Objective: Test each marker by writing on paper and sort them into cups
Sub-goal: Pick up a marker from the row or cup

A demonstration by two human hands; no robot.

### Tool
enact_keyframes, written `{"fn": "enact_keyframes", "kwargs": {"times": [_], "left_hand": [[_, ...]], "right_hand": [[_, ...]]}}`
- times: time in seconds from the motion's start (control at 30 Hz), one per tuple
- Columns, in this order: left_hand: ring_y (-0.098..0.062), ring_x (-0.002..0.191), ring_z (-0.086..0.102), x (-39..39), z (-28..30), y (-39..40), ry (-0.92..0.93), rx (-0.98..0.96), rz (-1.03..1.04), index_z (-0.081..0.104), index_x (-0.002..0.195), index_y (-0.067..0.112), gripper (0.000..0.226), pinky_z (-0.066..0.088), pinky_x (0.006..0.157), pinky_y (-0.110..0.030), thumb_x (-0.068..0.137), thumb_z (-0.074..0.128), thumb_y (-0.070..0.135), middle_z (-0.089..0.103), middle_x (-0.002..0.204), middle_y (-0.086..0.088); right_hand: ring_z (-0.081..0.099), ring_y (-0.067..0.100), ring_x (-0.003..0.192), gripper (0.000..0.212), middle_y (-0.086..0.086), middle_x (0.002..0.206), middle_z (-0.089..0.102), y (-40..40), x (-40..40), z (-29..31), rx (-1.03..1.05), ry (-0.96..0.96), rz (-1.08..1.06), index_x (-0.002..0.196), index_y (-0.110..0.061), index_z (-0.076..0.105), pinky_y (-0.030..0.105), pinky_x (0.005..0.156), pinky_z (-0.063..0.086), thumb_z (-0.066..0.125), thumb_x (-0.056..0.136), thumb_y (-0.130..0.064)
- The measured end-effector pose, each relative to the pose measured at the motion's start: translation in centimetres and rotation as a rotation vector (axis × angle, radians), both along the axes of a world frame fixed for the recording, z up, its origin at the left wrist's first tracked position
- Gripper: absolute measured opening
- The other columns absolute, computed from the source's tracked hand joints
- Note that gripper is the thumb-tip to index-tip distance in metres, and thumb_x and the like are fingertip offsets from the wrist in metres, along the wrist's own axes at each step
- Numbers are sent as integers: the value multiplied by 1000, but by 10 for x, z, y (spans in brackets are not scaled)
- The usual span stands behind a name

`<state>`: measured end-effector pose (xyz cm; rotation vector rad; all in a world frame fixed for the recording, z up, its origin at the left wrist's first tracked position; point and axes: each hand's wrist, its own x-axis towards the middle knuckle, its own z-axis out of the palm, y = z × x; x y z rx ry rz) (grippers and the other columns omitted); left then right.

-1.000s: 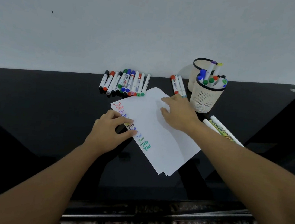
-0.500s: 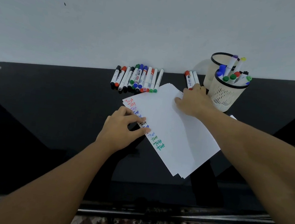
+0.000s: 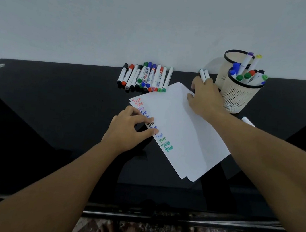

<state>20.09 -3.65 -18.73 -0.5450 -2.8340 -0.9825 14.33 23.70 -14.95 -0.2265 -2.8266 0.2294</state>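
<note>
Right hand (image 3: 204, 98) has moved off the paper (image 3: 181, 130) toward the small marker pair (image 3: 204, 75) just left of the cups: a second ago it lay flat mid-sheet, now its fingers reach over the pair's lower ends. Likely the next markers to test. Can't tell if the fingers have closed on them; the grip is hidden under the hand. Left hand (image 3: 129, 130) hasn't moved, fingers relaxed and pressing flat on the sheet's left edge over the column of "Test" scribbles, holding the paper on the counter (image 3: 53, 114). Main untested row (image 3: 145, 76) sits at the back edge by the wall, untouched. Front cup (image 3: 240, 95) holds several markers, rear cup (image 3: 230, 63) is half hidden behind it. Another marker (image 3: 248, 120) is mostly covered by the right forearm.
</note>
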Motion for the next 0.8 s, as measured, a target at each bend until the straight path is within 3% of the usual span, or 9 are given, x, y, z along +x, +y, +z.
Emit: {"fn": "enact_keyframes", "kwargs": {"times": [0.1, 0.2, 0.33, 0.43, 0.5, 0.57, 0.7, 0.8], "left_hand": [[-1, 113, 47, 1, 0, 0, 1, 3, -5, 71, 119, 44, 50, 27, 105, -31, 79, 66, 74, 46, 113, 20], [-1, 114, 48, 2, 1, 1, 7, 2, -1, 71, 119, 45, 49, 29, 107, -33, 79, 66, 73, 46, 114, 18], [-3, 103, 53, 5, 4, 0, 12, 41, 3, 62, 131, 45, 56, 43, 104, -41, 81, 68, 70, 47, 113, 17], [-4, 97, 54, 10, 9, 1, 48, 73, -3, 44, 146, 42, 66, 51, 90, -31, 88, 68, 59, 46, 117, 13], [-7, 98, 54, 15, 11, 3, 103, 35, -40, 42, 151, 38, 64, 51, 84, -28, 93, 65, 53, 47, 118, 11], [-11, 98, 56, 18, 10, 4, 157, -4, -86, 48, 149, 33, 56, 53, 82, -32, 96, 61, 48, 50, 116, 9], [-15, 92, 55, 19, 9, 5, 251, -68, -123, 62, 127, 21, 31, 53, 77, -42, 103, 53, 39, 60, 106, 5], [-19, 93, 57, 20, 8, 5, 293, -70, -108, 61, 124, 15, 30, 53, 77, -44, 104, 52, 35, 65, 106, -2]], "right_hand": [[57, 33, 90, 14, 15, 110, 57, -5, 13, 1, -63, 303, 69, 111, -11, 53, 43, 67, 50, 52, 104, -23], [56, 22, 84, 14, -1, 101, 56, -19, 37, 9, -319, 457, 163, 110, -12, 54, 42, 68, 48, 50, 106, -24], [53, 6, 67, 27, -11, 81, 56, -46, 81, 12, -670, 428, 229, 126, -19, 55, 23, 64, 42, 62, 102, -30], [52, 7, 65, 7, -9, 72, 56, -61, 102, 6, -1000, 347, 145, 102, -25, 68, 28, 64, 48, 70, 97, -30], [58, 10, 67, 6, -2, 72, 59, -67, 112, 3, -1209, 268, 97, 95, -25, 70, 31, 69, 53, 69, 98, -30], [61, 8, 68, 9, 2, 73, 62, -71, 119, 1, -1362, 198, 99, 98, -20, 72, 28, 74, 55, 67, 100, -28], [59, 10, 72, 15, -4, 71, 61, -77, 120, -3, -1531, 88, 96, 105, -17, 71, 30, 80, 54, 65, 102, -31], [53, 12, 70, 19, -3, 74, 54, -85, 117, -1, -1585, -50, 128, 109, -22, 69, 30, 75, 49, 66, 100, -39]]}}
